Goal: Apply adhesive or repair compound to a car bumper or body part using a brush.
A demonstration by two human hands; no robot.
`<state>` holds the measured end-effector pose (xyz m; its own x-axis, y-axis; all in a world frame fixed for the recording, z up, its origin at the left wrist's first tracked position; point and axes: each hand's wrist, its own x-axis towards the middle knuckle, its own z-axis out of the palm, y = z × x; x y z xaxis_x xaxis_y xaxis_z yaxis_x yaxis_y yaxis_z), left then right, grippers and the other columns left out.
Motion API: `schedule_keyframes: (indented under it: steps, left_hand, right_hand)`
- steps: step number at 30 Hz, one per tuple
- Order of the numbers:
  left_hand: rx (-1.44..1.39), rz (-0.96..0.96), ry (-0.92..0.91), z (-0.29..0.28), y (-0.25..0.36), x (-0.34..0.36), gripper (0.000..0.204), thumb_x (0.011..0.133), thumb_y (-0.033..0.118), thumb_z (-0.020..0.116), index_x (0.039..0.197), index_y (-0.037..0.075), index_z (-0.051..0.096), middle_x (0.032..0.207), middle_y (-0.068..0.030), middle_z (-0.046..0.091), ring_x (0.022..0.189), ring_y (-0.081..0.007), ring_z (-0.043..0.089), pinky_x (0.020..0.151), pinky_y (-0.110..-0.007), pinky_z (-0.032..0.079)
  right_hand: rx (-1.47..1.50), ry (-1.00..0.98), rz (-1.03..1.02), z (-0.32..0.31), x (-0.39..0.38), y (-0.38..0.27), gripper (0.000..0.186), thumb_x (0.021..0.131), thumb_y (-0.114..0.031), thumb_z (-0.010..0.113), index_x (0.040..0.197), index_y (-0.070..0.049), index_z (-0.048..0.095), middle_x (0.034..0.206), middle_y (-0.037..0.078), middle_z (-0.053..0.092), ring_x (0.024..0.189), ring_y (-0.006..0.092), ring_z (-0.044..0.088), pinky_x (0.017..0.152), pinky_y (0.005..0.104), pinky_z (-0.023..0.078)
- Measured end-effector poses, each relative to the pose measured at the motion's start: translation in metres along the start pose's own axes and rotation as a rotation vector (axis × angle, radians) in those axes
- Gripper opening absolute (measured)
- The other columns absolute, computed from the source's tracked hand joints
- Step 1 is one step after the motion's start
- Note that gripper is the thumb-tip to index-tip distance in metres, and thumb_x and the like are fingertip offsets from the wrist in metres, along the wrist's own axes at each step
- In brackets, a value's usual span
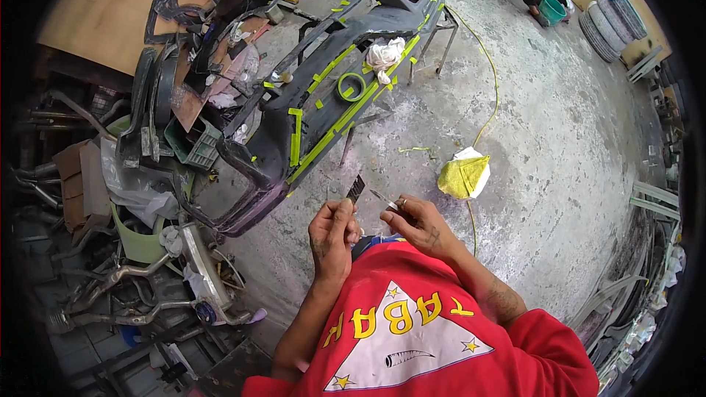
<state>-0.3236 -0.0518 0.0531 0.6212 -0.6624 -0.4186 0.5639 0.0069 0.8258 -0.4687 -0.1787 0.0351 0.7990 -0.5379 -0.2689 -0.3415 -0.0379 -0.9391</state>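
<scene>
My left hand (334, 235) pinches a small flat black piece with pale stripes (356, 189) between thumb and fingers; what exactly it is, I cannot make out. Just right of it, my right hand (421, 226) is closed round a slim pointed tool (384, 199) that looks like a craft knife, its tip toward the striped piece. A small gap shows between the two. Beyond my hands, a dark car bumper (276, 136) lies on a stand, edged with strips of yellow-green masking tape (296, 140). A roll of green tape (362, 93) and a crumpled white cloth (385, 57) rest on it.
A yellow-and-white cloth (465, 176) lies on the concrete floor by a yellow hose (497, 88). Exhaust pipes (110, 316), a cardboard box (81, 184) and a green crate (193, 148) crowd the left. Far right, a person crouches at a green bucket (551, 11) near stacked tyres (618, 22).
</scene>
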Motion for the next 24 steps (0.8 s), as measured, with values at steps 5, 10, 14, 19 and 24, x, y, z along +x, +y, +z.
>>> schedule_keyframes:
  steps: [5,10,14,19,24]
  left_hand:
    - [0.068,0.058,-0.003,-0.004,0.000,0.007,0.017,0.100,0.019,0.061,0.093,0.003,0.059,0.067,0.0024,0.049,0.055,-0.0063,0.043,0.052,-0.021,0.035]
    - [1.152,0.171,-0.037,-0.107,-0.052,0.072,0.021,0.093,0.019,0.067,0.080,0.002,0.061,0.063,-0.0040,0.059,0.057,-0.0092,0.054,0.053,-0.025,0.043]
    - [1.588,0.412,0.157,-0.203,-0.095,0.077,0.022,0.090,0.018,0.068,0.077,0.001,0.062,0.062,-0.0061,0.062,0.058,-0.0098,0.058,0.052,-0.026,0.045]
    - [0.766,-0.069,0.268,-0.214,-0.061,0.028,0.028,0.095,0.024,0.065,0.083,-0.001,0.067,0.067,-0.0045,0.065,0.057,-0.0098,0.059,0.052,-0.025,0.047]
    - [0.461,-0.096,0.267,-0.244,-0.042,-0.009,0.028,0.095,0.026,0.066,0.088,-0.001,0.069,0.071,-0.0031,0.066,0.061,-0.0081,0.058,0.058,-0.024,0.048]
  right_hand:
    - [0.211,0.117,0.056,0.001,0.001,0.016,0.033,0.093,-0.029,0.068,0.094,0.004,0.067,0.070,0.001,0.057,0.064,0.0078,0.046,0.054,0.0291,0.037]
    - [0.311,0.105,0.165,-0.009,0.004,-0.003,0.030,0.094,-0.028,0.068,0.098,0.002,0.068,0.075,-0.002,0.058,0.069,0.0059,0.049,0.061,0.0255,0.039]
    - [0.247,0.058,0.157,-0.012,0.010,0.001,0.033,0.094,-0.030,0.068,0.097,0.004,0.068,0.076,-0.003,0.058,0.070,0.0050,0.049,0.061,0.0243,0.039]
    - [0.109,-0.050,0.206,-0.001,0.022,-0.006,0.033,0.094,-0.030,0.068,0.098,0.003,0.069,0.074,-0.004,0.056,0.069,0.0050,0.047,0.060,0.0239,0.038]
    - [0.035,-0.168,0.096,0.044,0.041,-0.013,0.035,0.093,-0.032,0.070,0.096,0.003,0.070,0.074,-0.002,0.059,0.067,0.0072,0.049,0.060,0.0259,0.040]
